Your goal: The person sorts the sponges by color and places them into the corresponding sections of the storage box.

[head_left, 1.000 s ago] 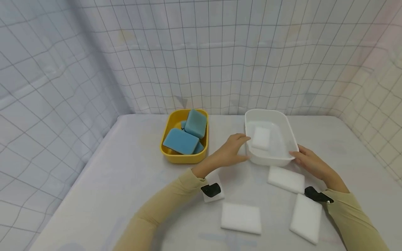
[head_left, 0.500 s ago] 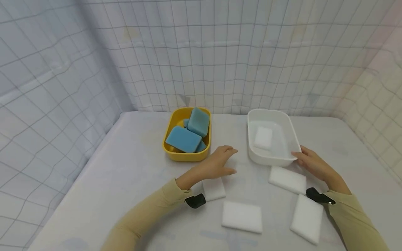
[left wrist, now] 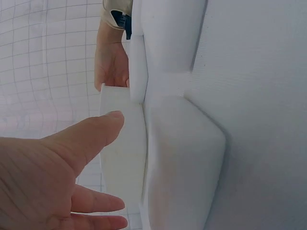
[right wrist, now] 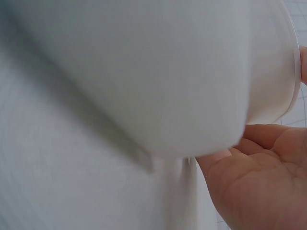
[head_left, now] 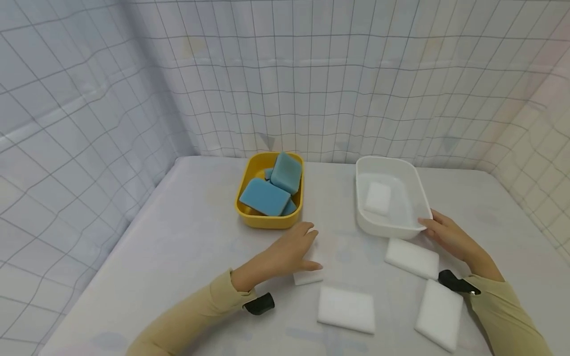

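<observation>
Progress: judged from the layout, filling of the white tray point(head_left: 387, 231) is at an early stage. One white pad point(head_left: 378, 198) lies in its left part. Four lie outside on the table point(head_left: 200, 222): the left pad point(head_left: 309, 277), the near pad point(head_left: 346, 309), the right pad point(head_left: 440, 315) and the far pad point(head_left: 412, 258). The blue sponges point(head_left: 264, 197) in view all lie heaped in the yellow tray point(head_left: 267, 222), so that side looks done.

Grip: the left hand point(head_left: 285, 254) grasps nothing; its thumb and fingers are spread above the left pad and partly hide it, with no contact evident in the left wrist view. The right hand point(head_left: 450, 240) pinches the white tray at its near right corner, thumb over the rim. Whether that corner is lifted cannot be told.

Edges and room: both trays stand toward the far edge of the table, short of the grid cloth point(head_left: 311, 74). The white tray's floor has room right of its pad. Bare table lies between the trays, an unobstructed way from the left pad. The far pad sits close under the white tray's near wall; contact is uncertain. The strap point(head_left: 458, 283) on the right wrist is just beside the far and right pads, the tightest spot noted.
</observation>
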Tool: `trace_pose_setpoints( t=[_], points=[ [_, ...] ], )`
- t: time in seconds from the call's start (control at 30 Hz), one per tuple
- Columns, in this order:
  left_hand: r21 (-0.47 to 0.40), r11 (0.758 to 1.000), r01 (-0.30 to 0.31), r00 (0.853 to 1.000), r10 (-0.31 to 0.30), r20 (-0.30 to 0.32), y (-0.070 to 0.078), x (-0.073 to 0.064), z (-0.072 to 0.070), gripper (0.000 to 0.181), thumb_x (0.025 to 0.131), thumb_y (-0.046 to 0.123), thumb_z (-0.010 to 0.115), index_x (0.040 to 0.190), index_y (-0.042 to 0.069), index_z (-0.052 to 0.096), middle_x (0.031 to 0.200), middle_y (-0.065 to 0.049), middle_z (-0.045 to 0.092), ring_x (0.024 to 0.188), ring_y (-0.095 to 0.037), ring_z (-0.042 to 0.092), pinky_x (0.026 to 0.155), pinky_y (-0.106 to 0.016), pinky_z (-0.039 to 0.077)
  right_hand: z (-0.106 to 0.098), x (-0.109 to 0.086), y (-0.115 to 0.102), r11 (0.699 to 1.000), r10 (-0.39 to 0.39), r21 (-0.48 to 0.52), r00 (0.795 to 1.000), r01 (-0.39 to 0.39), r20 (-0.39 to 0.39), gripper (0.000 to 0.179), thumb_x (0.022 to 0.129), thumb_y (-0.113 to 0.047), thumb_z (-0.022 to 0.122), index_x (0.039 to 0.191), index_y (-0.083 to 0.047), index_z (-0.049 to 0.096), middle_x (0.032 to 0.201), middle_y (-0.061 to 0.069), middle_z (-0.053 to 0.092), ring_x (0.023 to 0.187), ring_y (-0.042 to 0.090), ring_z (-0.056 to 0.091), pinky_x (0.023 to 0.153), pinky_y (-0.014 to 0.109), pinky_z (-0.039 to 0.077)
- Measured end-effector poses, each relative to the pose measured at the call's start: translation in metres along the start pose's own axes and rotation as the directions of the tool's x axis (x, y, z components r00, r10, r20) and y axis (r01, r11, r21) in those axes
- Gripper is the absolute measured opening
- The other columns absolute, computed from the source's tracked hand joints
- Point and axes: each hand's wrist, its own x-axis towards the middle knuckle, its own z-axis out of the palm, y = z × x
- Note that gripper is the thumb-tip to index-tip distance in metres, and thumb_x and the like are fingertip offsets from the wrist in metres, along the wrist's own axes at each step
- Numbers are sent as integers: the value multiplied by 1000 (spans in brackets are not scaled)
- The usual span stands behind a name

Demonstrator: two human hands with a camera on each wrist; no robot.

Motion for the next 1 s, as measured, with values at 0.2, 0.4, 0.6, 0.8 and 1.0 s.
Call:
trace_pose_setpoints(
  t=[0.2,0.4,0.6,0.8,1.0],
  points=[
    [27,1000,2,1000,-1,-27,-3,-4,4,82,83,49,65,139,-4,37,145,-17,37,136,-29,33,114,-37,34,-2,-1,-1,1000,-7,6,1000,7,2,65,102,-27,37,148,5,4,121,-26,38,106,-21,41,84,2,37],
    [41,999,4,999,-2,-38,-6,-7,5,88,79,52,67,138,-6,38,142,-19,39,134,-30,35,113,-38,35,-2,0,0,1000,5,2,1000,-5,-5,66,102,-28,38,149,4,5,121,-26,40,106,-21,41,84,2,38],
    [72,997,9,1000,-11,19,-11,-14,10,97,73,57,70,139,-5,36,139,-17,41,129,-28,38,111,-37,36,0,0,2,1000,16,-2,1000,-16,-4,66,101,-29,39,149,2,7,126,-21,40,108,-20,41,85,3,38],
    [32,999,20,998,-22,53,-16,-20,13,111,67,60,74,143,-6,28,141,-22,37,132,-32,34,111,-40,37,0,-1,2,1000,19,-16,1000,-19,-9,65,102,-29,38,149,2,6,122,-26,42,108,-21,40,103,24,41],
    [1,998,59,994,-59,93,-16,-22,14,113,66,57,77,146,-3,24,147,-22,29,137,-33,28,114,-41,34,1,-1,4,1000,21,-12,1000,-21,-9,65,102,-28,38,149,3,6,121,-27,42,108,-20,41,100,21,41]
  ],
)
